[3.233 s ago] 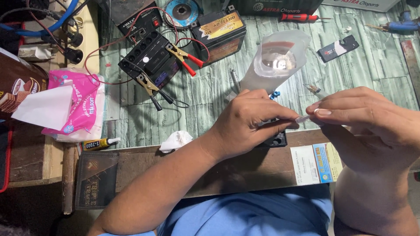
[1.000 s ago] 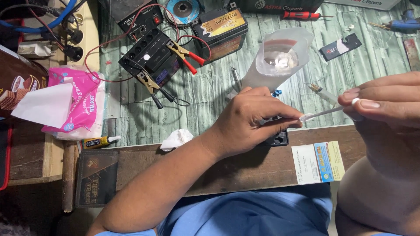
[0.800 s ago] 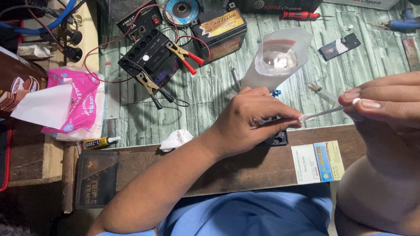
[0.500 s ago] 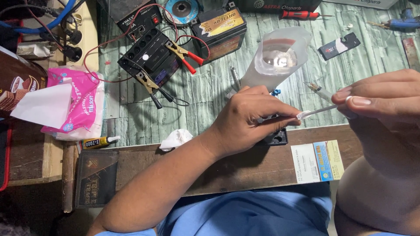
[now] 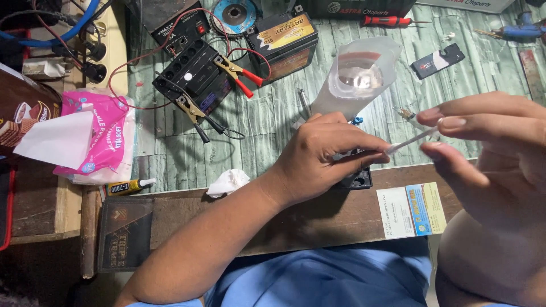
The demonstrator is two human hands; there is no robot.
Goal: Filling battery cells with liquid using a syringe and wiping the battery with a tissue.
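My left hand (image 5: 324, 162) reaches in from the lower left and is closed on one end of a thin white stick (image 5: 410, 140). My right hand (image 5: 483, 148) is at the right edge, its thumb and forefinger pinching the stick's other end. The stick spans the gap between both hands, just above the workbench edge. A small black part (image 5: 357, 179) lies under my left hand, mostly hidden by the fingers. A translucent plastic bottle (image 5: 358, 74) stands just behind my left hand.
Two black batteries (image 5: 196, 77) with red and yellow clamps (image 5: 239, 71) sit at the back of the green plank bench (image 5: 273, 131). A pink tissue pack (image 5: 94, 136), a glue tube (image 5: 128, 186), crumpled tissue (image 5: 228, 182), a red screwdriver (image 5: 387, 21) and a paper card (image 5: 410, 209) lie around.
My right hand has drifted left and slightly down, closer to my left hand, still pinching the stick. My left hand has stayed in place.
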